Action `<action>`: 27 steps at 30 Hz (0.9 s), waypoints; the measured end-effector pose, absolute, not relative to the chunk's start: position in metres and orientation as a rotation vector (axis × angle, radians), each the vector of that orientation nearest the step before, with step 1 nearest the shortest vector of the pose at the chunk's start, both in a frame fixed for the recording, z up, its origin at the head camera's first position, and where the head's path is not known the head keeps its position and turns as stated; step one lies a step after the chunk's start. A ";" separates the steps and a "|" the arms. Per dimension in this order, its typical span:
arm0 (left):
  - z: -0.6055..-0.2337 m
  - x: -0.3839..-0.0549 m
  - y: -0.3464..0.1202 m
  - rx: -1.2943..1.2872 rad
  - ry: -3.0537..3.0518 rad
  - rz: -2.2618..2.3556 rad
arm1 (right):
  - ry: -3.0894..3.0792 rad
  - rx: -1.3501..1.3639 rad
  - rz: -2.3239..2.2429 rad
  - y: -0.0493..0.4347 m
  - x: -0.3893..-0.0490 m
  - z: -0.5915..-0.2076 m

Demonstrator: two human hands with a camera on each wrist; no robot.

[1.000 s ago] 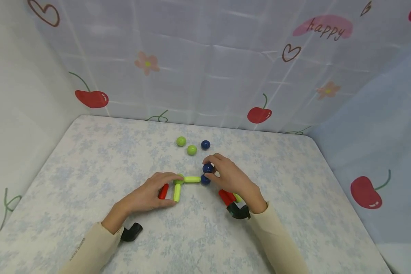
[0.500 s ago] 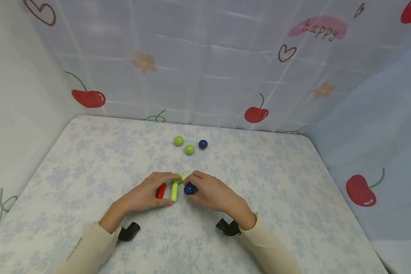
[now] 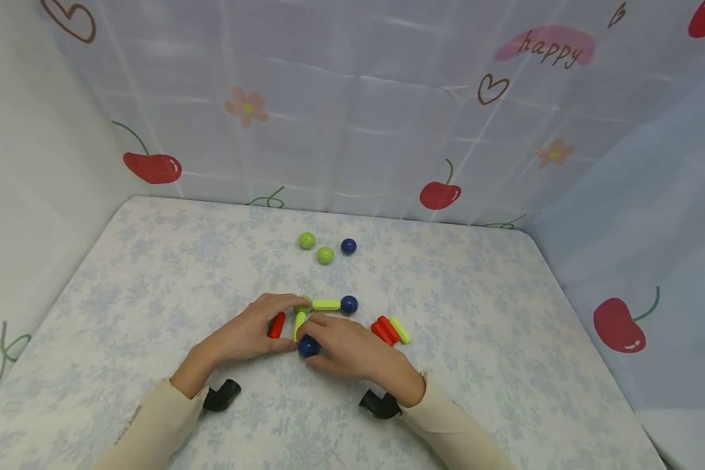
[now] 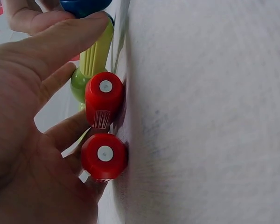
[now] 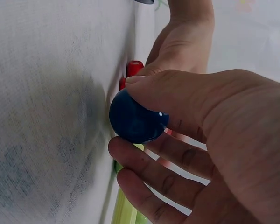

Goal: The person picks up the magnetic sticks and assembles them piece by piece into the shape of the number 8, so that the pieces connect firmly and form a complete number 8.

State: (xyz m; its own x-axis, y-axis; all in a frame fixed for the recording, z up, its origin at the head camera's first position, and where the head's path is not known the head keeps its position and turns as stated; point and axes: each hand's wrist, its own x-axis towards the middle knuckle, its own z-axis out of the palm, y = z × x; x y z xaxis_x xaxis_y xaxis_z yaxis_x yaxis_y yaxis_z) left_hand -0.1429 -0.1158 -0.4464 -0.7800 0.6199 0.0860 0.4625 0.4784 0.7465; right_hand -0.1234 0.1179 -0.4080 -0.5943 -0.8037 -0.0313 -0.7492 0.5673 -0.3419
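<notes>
My right hand (image 3: 352,347) pinches a dark blue ball (image 5: 136,116) between thumb and fingers, right at the near end of a yellow-green magnetic rod (image 3: 299,322). That rod's far end meets a green ball (image 3: 303,304). A second yellow-green rod (image 3: 326,305) runs right from the green ball to another blue ball (image 3: 349,305), forming an L. My left hand (image 3: 249,331) holds the near rod lengthwise, index finger at the green ball and thumb at the rod's near end. Under the left palm lie two red rods (image 4: 104,98) with metal end discs.
Two green balls (image 3: 307,241) and one blue ball (image 3: 348,246) sit farther back. Several red rods (image 3: 385,330) and a yellow-green rod (image 3: 400,330) lie together at the right, beyond my right wrist. A printed curtain (image 3: 341,130) hangs behind the table.
My right hand has carried the blue ball from beside the L's right-hand ball leftward and nearer, to the near end of the left rod. The left hand keeps its hold.
</notes>
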 end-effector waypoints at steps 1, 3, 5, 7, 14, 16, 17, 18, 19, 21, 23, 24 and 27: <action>-0.446 -0.143 -0.116 0.940 2.531 1.184 | 2.613 -1.309 -0.438 0.117 -0.123 -0.408; -0.447 -0.144 -0.116 0.944 2.534 1.186 | 2.609 -1.303 -0.427 0.116 -0.121 -0.408; -0.447 -0.144 -0.116 0.944 2.533 1.191 | 2.605 -1.300 -0.421 0.116 -0.120 -0.408; -0.447 -0.143 -0.116 0.943 2.533 1.190 | 2.593 -1.300 -0.426 0.115 -0.119 -0.408; -0.447 -0.142 -0.116 0.922 2.514 1.193 | 2.571 -1.305 -0.445 0.113 -0.116 -0.412; -0.446 -0.142 -0.116 0.926 2.514 1.192 | 2.572 -1.304 -0.446 0.113 -0.116 -0.413; -0.446 -0.142 -0.116 0.929 2.513 1.192 | 2.573 -1.306 -0.447 0.113 -0.116 -0.414; -0.446 -0.142 -0.116 0.931 2.513 1.192 | 2.576 -1.308 -0.448 0.113 -0.116 -0.415; -0.446 -0.142 -0.116 0.932 2.516 1.189 | 2.577 -1.309 -0.450 0.113 -0.116 -0.415; -0.446 -0.142 -0.116 0.934 2.519 1.186 | 2.582 -1.312 -0.450 0.113 -0.115 -0.415; -0.445 -0.142 -0.116 0.936 2.521 1.183 | 2.587 -1.313 -0.451 0.113 -0.115 -0.415; -0.445 -0.142 -0.116 0.938 2.521 1.181 | 2.588 -1.311 -0.451 0.113 -0.115 -0.415; -0.445 -0.142 -0.117 0.944 2.523 1.180 | 2.590 -1.298 -0.443 0.113 -0.115 -0.414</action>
